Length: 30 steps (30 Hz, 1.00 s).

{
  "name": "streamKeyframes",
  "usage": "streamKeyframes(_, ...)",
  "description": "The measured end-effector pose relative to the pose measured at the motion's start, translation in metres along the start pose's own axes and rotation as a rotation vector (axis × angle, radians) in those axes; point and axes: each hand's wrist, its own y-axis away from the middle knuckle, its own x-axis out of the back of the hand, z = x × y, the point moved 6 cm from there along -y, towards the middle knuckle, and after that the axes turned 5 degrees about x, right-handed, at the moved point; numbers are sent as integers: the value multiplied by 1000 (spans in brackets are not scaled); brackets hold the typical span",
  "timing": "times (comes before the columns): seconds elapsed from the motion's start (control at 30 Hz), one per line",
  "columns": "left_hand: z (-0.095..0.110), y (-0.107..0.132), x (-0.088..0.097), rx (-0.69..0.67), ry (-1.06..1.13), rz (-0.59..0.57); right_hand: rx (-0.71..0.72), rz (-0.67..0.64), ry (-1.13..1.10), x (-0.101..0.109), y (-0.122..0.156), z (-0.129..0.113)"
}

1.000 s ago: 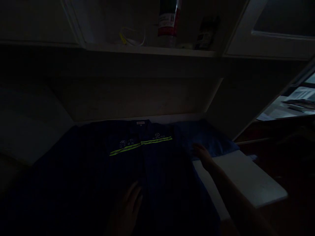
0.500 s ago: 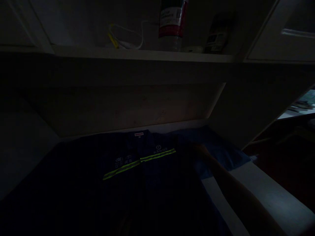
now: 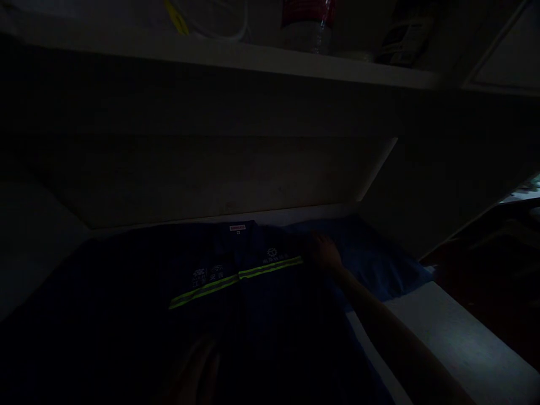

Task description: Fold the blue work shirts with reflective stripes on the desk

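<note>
The scene is very dark. A dark blue work jacket [image 3: 261, 315] with a yellow-green reflective stripe [image 3: 236, 277] across the chest lies spread flat on a white surface [image 3: 459, 337]. My right hand [image 3: 325, 253] reaches forward and rests on the jacket's right shoulder, just past the end of the stripe; its fingers lie low on the cloth, too dim to read. My left hand [image 3: 198, 371] lies on the jacket's lower front, fingers stretched out flat.
A shelf [image 3: 253, 53] runs overhead with a red-labelled bottle [image 3: 310, 17], a white cable [image 3: 211, 19] and a dark packet [image 3: 405, 39]. A pale back panel [image 3: 219, 174] stands behind the jacket. The white surface's right edge drops to a dark floor.
My right hand slid up and left from the sleeve to the shoulder by the stripe. The left hand left view and shows again low down. The view tilted downward.
</note>
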Motion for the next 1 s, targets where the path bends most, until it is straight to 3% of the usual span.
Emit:
streamKeyframes(0.07, 1, -39, 12, 58, 18, 12, 116, -135, 58, -20, -5, -15)
streamKeyframes(0.17, -2, -94, 27, 88, 79, 65, 133, -308, 174, -52, 4, -10)
streamKeyframes(0.27, -20, -134, 31, 118, 54, 85, 209, -253, 290, -71, 12, 4)
streamKeyframes(0.37, -50, -160, 15, 155, -54, -31, 191, -155, 386, -77, 14, 13)
streamKeyframes(0.5, -103, -164, -14, 302, -232, -250, 148, -122, 351, -72, 14, 11)
streamKeyframes(0.6, -129, -156, -25, 340, -283, -288, 133, -154, 295, -70, 11, 11)
streamKeyframes(0.87, -134, -152, -21, 213, -349, -174, 129, -199, 228, -61, 8, 9)
streamKeyframes(1.0, -137, -151, -23, 232, -387, -133, 72, -214, 224, -61, 4, 9)
